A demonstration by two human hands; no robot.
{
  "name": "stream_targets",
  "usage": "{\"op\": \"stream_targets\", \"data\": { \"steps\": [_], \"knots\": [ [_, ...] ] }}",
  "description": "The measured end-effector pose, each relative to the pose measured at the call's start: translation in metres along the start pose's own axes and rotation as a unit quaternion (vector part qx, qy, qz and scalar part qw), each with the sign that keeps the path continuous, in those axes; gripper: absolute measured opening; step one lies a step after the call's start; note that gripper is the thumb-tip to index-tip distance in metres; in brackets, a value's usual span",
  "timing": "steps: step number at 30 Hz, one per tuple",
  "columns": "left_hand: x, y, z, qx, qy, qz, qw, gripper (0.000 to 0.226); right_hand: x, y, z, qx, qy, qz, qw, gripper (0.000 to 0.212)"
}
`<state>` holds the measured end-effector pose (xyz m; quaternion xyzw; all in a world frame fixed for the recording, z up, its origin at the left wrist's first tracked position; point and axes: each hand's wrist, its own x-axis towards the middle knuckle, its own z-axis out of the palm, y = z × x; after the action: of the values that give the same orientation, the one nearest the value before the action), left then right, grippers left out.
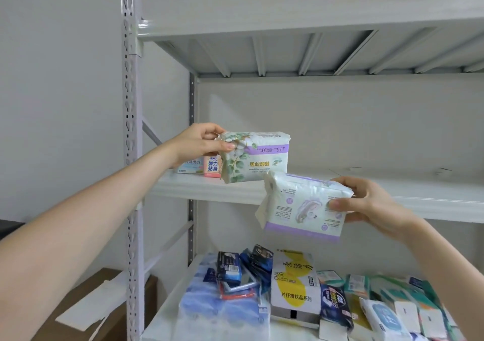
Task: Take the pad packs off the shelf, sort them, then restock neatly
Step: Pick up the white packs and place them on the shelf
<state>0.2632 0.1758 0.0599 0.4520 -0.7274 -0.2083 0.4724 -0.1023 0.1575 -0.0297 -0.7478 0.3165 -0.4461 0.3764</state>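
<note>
Head view.

Item: leaf-print pad pack [255, 157], its print upside down. The left hand [201, 141] holds it at its left end, fingers and thumb pinching the wrapper. It sits at the front of the middle shelf [408, 183], just beside a pink pack [212, 166] and a pale blue pack [190, 166] standing at the shelf's left end. Whether its base touches the board is unclear.

Item: purple-edged pad pack [303, 207], tilted. The right hand [372, 204] grips its right end, thumb in front, below the shelf's front edge.

Step, as judged: restocking the middle shelf by kind. The next move calls for seating the leaf-print pack square against the pink one, then the purple-edged pack alongside.

Around: lower shelf [163, 322] carrying a jumble of mixed packs; grey upright post [130, 131] left of the reach. Nothing appears to block the open shelf space.
</note>
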Motion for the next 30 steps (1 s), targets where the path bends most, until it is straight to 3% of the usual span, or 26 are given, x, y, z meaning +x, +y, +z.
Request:
{"op": "stream_targets", "data": {
  "steps": [5, 15, 23, 30],
  "knots": [
    [0.058, -0.022, -0.008, 0.004, -0.017, 0.014, 1.000, 0.037, 0.048, 0.005, -0.008, 0.008, 0.013, -0.008, 1.000, 0.051],
    [0.175, -0.074, -0.016, -0.016, -0.016, 0.031, 0.999, 0.026, 0.156, 0.025, -0.036, -0.002, 0.017, -0.014, 1.000, 0.058],
    [0.269, -0.117, -0.020, 0.010, -0.047, 0.048, 0.998, 0.039, 0.242, 0.056, -0.055, -0.026, 0.038, -0.009, 0.999, 0.060],
    [0.339, -0.159, -0.005, 0.001, -0.079, 0.045, 0.996, 0.031, 0.295, 0.089, -0.067, -0.038, 0.034, 0.039, 0.998, 0.065]
  ]
}}
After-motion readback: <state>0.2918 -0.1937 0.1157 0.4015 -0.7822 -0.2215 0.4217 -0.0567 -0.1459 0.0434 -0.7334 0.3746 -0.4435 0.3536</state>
